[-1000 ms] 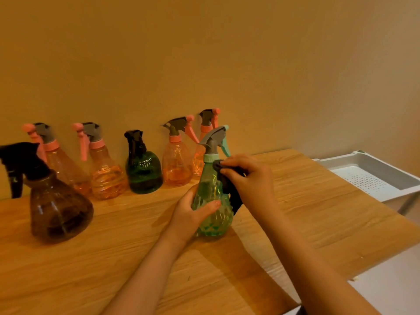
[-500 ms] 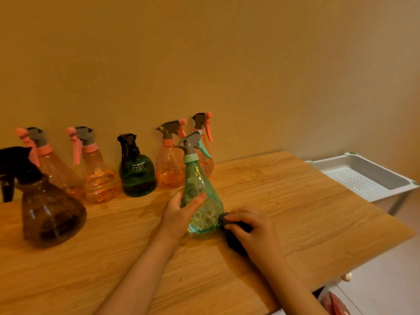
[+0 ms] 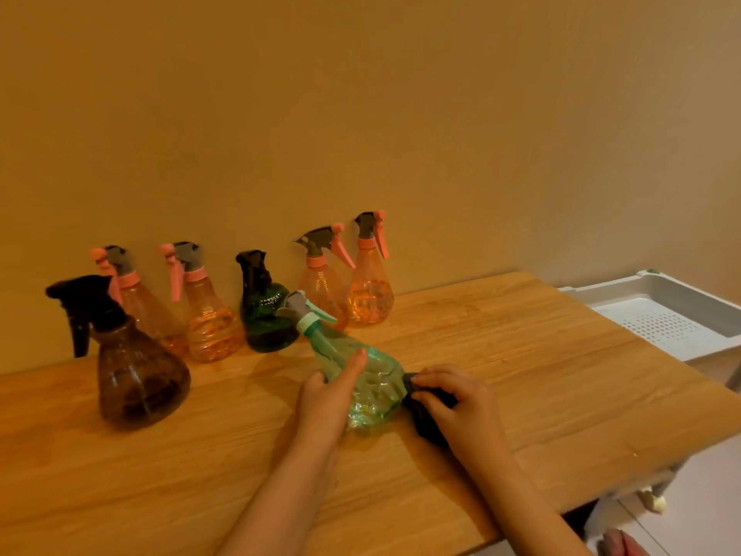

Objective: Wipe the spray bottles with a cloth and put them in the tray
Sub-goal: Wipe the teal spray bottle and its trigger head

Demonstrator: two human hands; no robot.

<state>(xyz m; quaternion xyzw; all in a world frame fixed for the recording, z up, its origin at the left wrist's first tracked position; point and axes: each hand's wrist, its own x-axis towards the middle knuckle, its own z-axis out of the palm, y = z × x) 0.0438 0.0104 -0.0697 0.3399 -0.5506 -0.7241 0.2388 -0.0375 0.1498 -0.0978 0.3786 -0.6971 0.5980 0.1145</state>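
My left hand (image 3: 326,399) grips a light green spray bottle (image 3: 371,379) with a grey and teal trigger head, tilted so its head leans to the left above the wooden table (image 3: 521,379). My right hand (image 3: 461,403) holds a dark cloth (image 3: 425,419) against the bottle's lower right side. The white perforated tray (image 3: 677,311) sits off the table's right end, with nothing visible inside it.
Along the wall stand several orange bottles with pink triggers (image 3: 369,290), a dark green bottle (image 3: 264,311), and nearer on the left a large brown bottle (image 3: 136,367) with a black trigger. The table's right edge drops to a white floor.
The green bottle has tipped further to the left in my left hand. My right hand with the cloth went from the bottle's neck down to its base.
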